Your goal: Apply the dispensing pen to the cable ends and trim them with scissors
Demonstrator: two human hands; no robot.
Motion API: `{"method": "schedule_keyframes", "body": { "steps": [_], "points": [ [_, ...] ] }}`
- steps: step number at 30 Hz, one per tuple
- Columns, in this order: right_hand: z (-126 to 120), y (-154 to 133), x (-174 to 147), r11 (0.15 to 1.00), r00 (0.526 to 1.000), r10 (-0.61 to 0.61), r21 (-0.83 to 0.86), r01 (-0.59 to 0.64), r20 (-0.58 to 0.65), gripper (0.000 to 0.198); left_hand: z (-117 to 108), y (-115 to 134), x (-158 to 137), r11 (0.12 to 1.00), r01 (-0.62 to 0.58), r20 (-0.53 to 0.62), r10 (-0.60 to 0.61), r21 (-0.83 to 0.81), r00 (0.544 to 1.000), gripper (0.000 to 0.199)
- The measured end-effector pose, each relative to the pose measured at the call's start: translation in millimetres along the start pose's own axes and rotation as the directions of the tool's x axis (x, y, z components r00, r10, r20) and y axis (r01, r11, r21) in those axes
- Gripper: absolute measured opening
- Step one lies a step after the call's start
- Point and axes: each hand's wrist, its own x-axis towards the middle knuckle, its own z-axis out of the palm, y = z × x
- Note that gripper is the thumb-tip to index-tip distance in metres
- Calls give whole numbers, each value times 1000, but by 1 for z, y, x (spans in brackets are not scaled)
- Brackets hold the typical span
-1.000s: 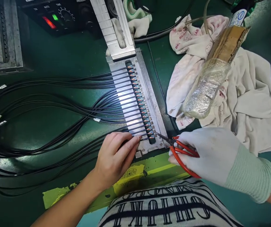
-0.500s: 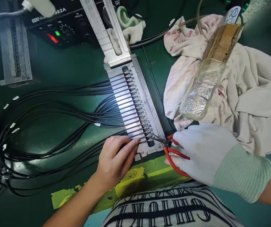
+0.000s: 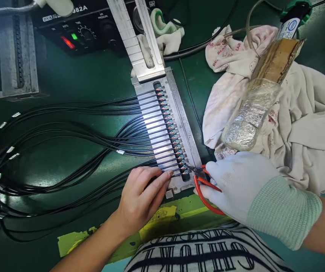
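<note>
Cutters (image 3: 204, 185), gripped in our gloved right hand (image 3: 243, 187), are now nipping nearer the fixture (image 3: 176, 132) while our left hand (image 3: 142, 194) is pressing flat on the cables (image 3: 94, 139).

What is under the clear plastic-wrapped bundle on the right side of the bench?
The plastic-wrapped bundle lies on a crumpled pale cloth, part of it printed with pink lettering, spread over the green bench top. What sits directly beneath the bundle is covered.

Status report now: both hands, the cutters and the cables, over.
Left hand bare, fingers pressing black cables on metal fixture. Right hand gloved, gripping red-handled cutters, tips at nearest wire ends. Nothing obstructing.
</note>
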Motion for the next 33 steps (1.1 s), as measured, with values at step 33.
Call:
{"method": "schedule_keyframes", "body": {
  "steps": [33],
  "points": [
    [-7,5,-2,998,988,-29,44,37,-154,32,1,-2,-2,1000,12,6,-12,-13,1000,34]
  ]
}}
